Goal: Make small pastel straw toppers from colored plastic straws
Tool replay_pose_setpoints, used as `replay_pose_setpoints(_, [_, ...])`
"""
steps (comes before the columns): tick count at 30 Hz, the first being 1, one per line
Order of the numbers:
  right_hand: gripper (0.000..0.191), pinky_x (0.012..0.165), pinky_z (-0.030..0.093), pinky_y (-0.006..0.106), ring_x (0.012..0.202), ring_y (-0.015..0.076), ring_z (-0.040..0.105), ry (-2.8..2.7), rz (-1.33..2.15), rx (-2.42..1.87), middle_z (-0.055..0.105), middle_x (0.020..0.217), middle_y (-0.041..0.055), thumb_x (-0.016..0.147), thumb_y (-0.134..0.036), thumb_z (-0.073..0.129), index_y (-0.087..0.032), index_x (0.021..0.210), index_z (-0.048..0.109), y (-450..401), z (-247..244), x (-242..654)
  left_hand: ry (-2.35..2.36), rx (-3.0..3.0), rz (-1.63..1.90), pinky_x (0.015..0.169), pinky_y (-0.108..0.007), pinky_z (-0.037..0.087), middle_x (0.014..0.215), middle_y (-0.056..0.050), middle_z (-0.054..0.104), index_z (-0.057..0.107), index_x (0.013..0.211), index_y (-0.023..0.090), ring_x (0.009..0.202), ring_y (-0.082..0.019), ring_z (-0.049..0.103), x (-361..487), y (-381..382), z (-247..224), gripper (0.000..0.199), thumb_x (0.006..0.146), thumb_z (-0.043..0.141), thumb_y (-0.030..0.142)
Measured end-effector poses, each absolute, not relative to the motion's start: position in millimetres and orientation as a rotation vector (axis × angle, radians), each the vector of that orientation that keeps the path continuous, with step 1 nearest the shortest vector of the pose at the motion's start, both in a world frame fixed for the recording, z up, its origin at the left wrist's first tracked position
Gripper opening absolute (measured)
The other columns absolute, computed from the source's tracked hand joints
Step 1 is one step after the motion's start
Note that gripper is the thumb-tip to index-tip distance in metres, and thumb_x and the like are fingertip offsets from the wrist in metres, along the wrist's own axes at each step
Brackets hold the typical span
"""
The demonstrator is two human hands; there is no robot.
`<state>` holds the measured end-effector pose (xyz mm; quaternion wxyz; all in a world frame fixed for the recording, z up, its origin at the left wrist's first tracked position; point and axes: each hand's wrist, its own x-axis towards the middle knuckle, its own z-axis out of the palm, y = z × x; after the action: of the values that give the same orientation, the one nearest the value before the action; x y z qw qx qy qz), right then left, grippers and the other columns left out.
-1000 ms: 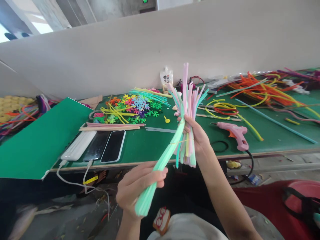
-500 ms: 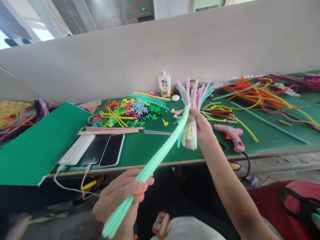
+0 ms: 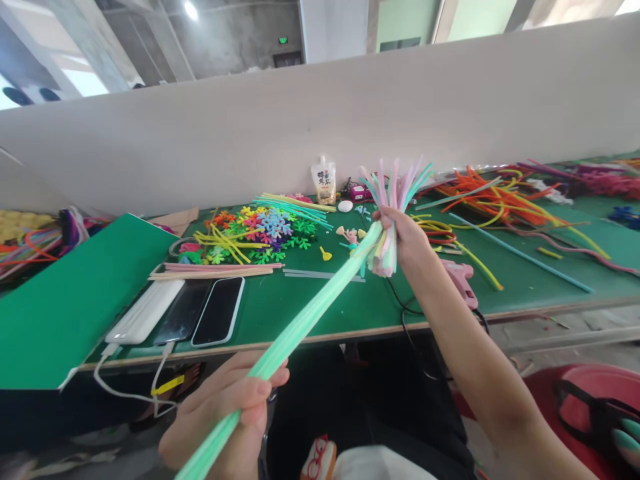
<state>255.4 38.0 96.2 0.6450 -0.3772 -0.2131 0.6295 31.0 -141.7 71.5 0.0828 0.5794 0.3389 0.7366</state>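
Note:
A long mint green bundle of fuzzy stems (image 3: 310, 313) runs diagonally from the lower left up to the middle. My left hand (image 3: 225, 407) is closed around its lower part, thumb on top. Farther up, my right hand (image 3: 403, 237) grips a bunch of pastel stems (image 3: 387, 190), pink, lilac and teal, whose tips fan out above the fist and whose other ends stick out below. The green bundle's upper end meets this bunch beside my right fingers.
Colourful snowflake-shaped pieces (image 3: 275, 227), phones (image 3: 219, 311), a white power bank (image 3: 145, 312) and a green board (image 3: 85, 300) lie left. A pink glue gun (image 3: 463, 280) is partly behind my right forearm. Orange stems (image 3: 480, 197) lie at right; a pouch (image 3: 324, 181) stands at the back.
My left hand has moved down and left, and more of the green bundle's length shows between my hands. My right hand still holds the pastel bunch. The view has shifted slightly.

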Motion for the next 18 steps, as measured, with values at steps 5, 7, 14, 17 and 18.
replay_pose_setpoints(5, [0.018, 0.031, 0.035, 0.014, 0.031, 0.0034, 0.035, -0.434, 1.406, -0.854, 0.042, 0.042, -0.0076, 0.079, -0.01, 0.051, -0.018, 0.067, 0.041, 44, 98, 264, 1.01, 1.591, 2.279, 0.047, -0.032, 0.056, 0.058, 0.004, 0.066, 0.06, 0.057, 0.017, 0.052, -0.016, 0.063, 28, -141, 70, 0.019, 0.072, 0.066, 0.027])
replay_pose_setpoints(7, [0.018, 0.031, 0.035, 0.014, 0.031, 0.0037, 0.036, -0.447, 1.396, -0.857, 0.042, 0.042, -0.0074, 0.079, -0.01, 0.052, -0.018, 0.068, 0.041, 46, 101, 268, 0.997, 1.545, 2.316, 0.046, -0.032, 0.056, 0.055, 0.005, 0.064, 0.059, 0.055, 0.016, 0.049, -0.015, 0.062, 24, -140, 68, 0.021, 0.071, 0.067, 0.026])
replay_pose_setpoints(14, [0.023, 0.032, 0.033, 0.013, 0.028, 0.0019, 0.035, -0.363, 1.287, -0.897, 0.047, 0.039, -0.0054, 0.084, -0.01, 0.043, -0.016, 0.061, 0.043, 56, 112, 279, 0.977, 1.52, 2.319, 0.049, -0.031, 0.056, 0.054, 0.006, 0.062, 0.058, 0.054, 0.016, 0.049, -0.014, 0.062, 24, -139, 62, 0.022, 0.072, 0.067, 0.025])
replay_pose_setpoints(17, [0.031, 0.037, 0.033, 0.012, 0.028, -0.0003, 0.038, -0.357, 1.208, -0.868, 0.046, 0.037, -0.0051, 0.085, -0.013, 0.035, -0.014, 0.056, 0.044, 61, 114, 284, 0.99, 1.531, 2.334, 0.05, -0.029, 0.056, 0.056, 0.006, 0.064, 0.058, 0.055, 0.015, 0.051, -0.013, 0.062, 27, -140, 62, 0.021, 0.072, 0.067, 0.026])
replay_pose_setpoints(18, [0.032, 0.038, 0.033, 0.013, 0.028, -0.0002, 0.038, -0.364, 1.175, -0.852, 0.045, 0.037, -0.0051, 0.085, -0.012, 0.033, -0.014, 0.056, 0.044, 62, 114, 285, 1.002, 1.522, 2.35, 0.05, -0.03, 0.057, 0.056, 0.006, 0.064, 0.058, 0.054, 0.015, 0.051, -0.013, 0.062, 28, -140, 61, 0.022, 0.072, 0.067, 0.026])
